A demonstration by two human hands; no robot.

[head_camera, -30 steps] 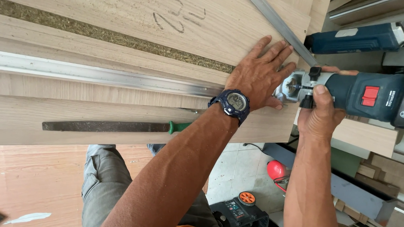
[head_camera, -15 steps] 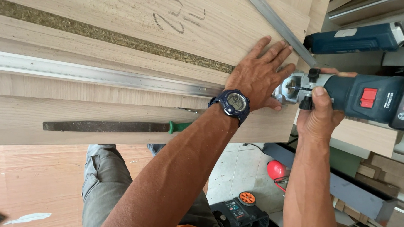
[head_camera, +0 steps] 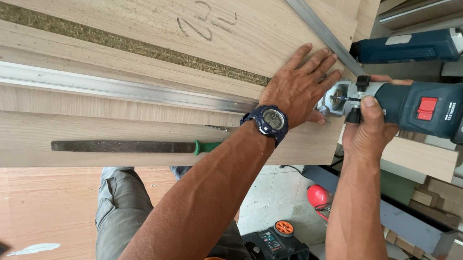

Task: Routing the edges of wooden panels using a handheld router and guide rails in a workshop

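your left hand (head_camera: 297, 88) lies spread flat on the wood panel (head_camera: 137, 123), fingers right beside the bit. right hand (head_camera: 369, 132) is wrapped around the blue trimmer (head_camera: 418, 109) at the panel's right edge. one kickback could nick those fingers.

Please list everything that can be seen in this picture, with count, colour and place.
wood panels: several, light oak, stacked across the top and middle
metal rail: one, silver, lying along the panels
file: one, dark blade, green handle, on the front panel
trimmer: one, blue-green with red switch, at the panel's right edge
second power tool: one, blue, upper right
wristwatch: one, dark blue, left wrist
left hand: flat on the panel
right hand: gripping the trimmer
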